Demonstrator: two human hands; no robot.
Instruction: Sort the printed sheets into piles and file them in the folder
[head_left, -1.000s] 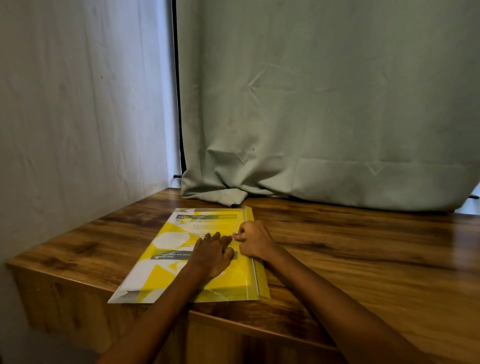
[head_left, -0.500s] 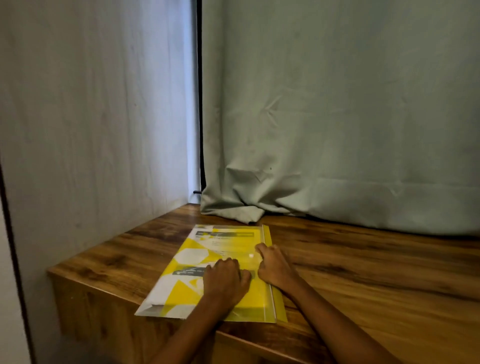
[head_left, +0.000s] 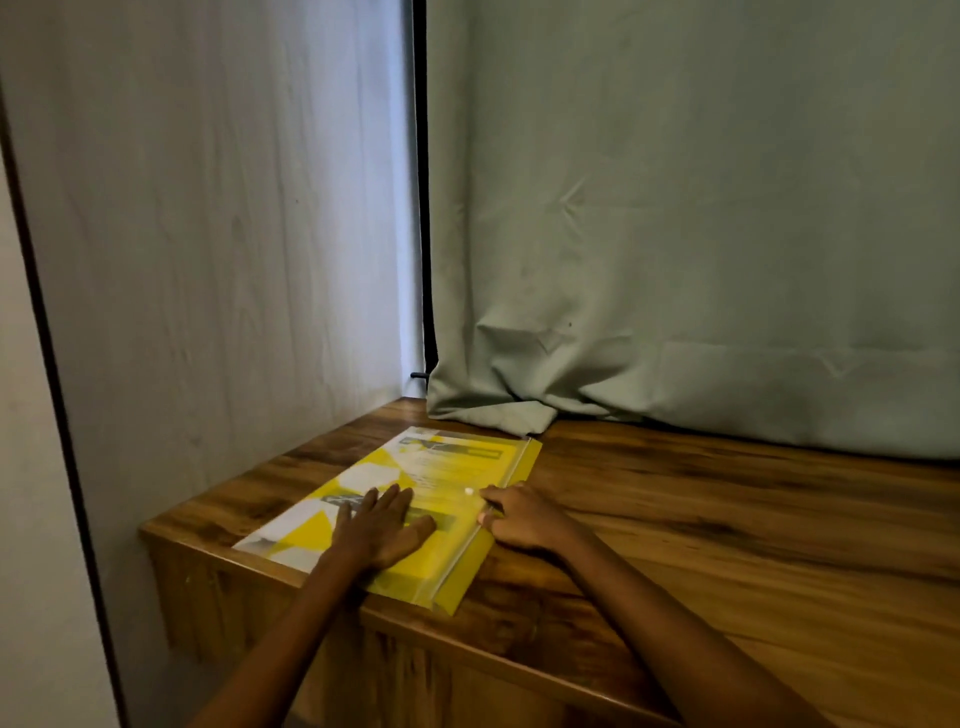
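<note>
I'm judging this nearly done: the printed sheets (head_left: 415, 467) are lying inside the folder (head_left: 400, 514) just before the curtain (head_left: 675, 260), my left hand (head_left: 382, 525) pressing flat, fingers straight, my right hand (head_left: 519, 519) pinching the snap edge, only closing seemingly remaining.

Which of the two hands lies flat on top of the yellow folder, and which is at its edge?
The left hand lies flat, fingers spread, on the yellow folder. The right hand sits at the folder's right edge with curled fingers.
</note>
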